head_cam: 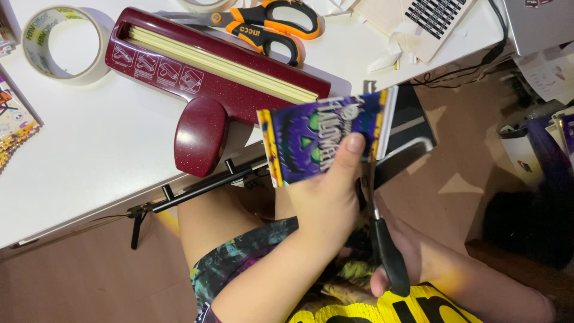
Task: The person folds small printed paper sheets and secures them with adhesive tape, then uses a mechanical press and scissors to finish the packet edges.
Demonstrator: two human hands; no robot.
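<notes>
My left hand (326, 200) grips a purple printed card (323, 137) with yellow-orange edges, thumb pressed on its front, just off the edge of the white table (89, 149). My right hand (397, 272) sits lower, over my lap, closed around the black handles of a pair of scissors (385, 245). Their blades run up along the card's right edge, with the tip showing above it. The blades are partly hidden behind the card and my left hand.
On the table lie a dark red glittery punching or binding machine (203, 78) with cream sheets in its slot, orange-and-black scissors (269, 24), a tape roll (63, 42) and paper scraps (412, 30). Black cables (478, 63) hang at the right edge. Clutter stands on the floor at right.
</notes>
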